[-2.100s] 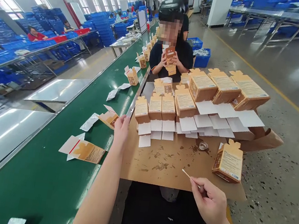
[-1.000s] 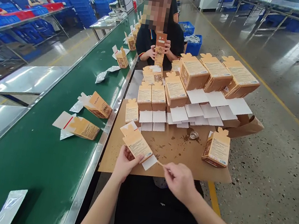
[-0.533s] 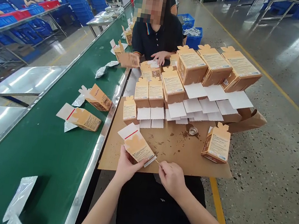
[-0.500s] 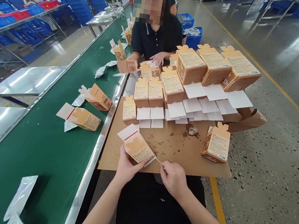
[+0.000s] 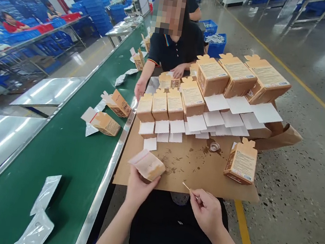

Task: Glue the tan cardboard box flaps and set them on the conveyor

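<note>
My left hand (image 5: pixel 140 184) is shut on a small kraft-brown carton (image 5: pixel 146 165), held tilted with a pale side upward. My right hand (image 5: pixel 206 213) pinches a thin wooden swab (image 5: pixel 186 187), whose tip points left toward the carton without touching it. Both hands are over a sheet of brown cardboard (image 5: pixel 190 179) on my lap board. Nearest my right hand, a small glass dish (image 5: pixel 214 146) sits in dark stains. A finished carton (image 5: pixel 241 164) stands to the right, and rows of cartons (image 5: pixel 160 105) with white flaps lie ahead.
Left of the board runs a green conveyor belt (image 5: pixel 57 188) with a steel edge, carrying cartons (image 5: pixel 119 103) and foil sachets (image 5: pixel 45 195). Across it, a co-worker's hand (image 5: pixel 139 89) reaches down near the belt. Blue crates (image 5: pixel 214 44) stand behind; speckled floor lies right.
The carton in my left hand has been folded up, and its white flap and red strip no longer show. My right hand moved right, away from it. The co-worker set a carton down.
</note>
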Tool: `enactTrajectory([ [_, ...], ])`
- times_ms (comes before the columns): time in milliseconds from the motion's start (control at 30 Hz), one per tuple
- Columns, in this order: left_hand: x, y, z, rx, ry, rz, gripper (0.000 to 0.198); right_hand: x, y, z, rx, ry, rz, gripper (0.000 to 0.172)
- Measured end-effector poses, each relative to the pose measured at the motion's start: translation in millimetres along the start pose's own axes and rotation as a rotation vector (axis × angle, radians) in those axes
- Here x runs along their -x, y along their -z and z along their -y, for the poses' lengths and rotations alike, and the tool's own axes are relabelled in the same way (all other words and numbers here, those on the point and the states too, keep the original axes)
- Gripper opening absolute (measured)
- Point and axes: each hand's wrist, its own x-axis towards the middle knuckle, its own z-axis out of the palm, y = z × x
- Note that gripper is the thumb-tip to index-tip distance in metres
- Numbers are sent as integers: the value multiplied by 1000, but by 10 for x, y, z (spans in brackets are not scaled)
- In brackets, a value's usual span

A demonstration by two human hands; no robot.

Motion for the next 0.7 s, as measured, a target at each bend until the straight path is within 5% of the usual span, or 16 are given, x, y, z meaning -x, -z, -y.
enactTrajectory([
  [167,-493,1000,262,96,63,-521,111,-10,106,-69,-76,-108,-20,29],
  [300,-705,1553,443,35,161,-518,113,-55,134,-69,-112,-130,32,32],
  [500,-839,1529,390,-193,247,-469,96,-176,47,-34,-169,-104,75,31],
  [700,-939,1431,376,-145,254,-478,93,-278,41,-15,-189,-91,77,36],
])
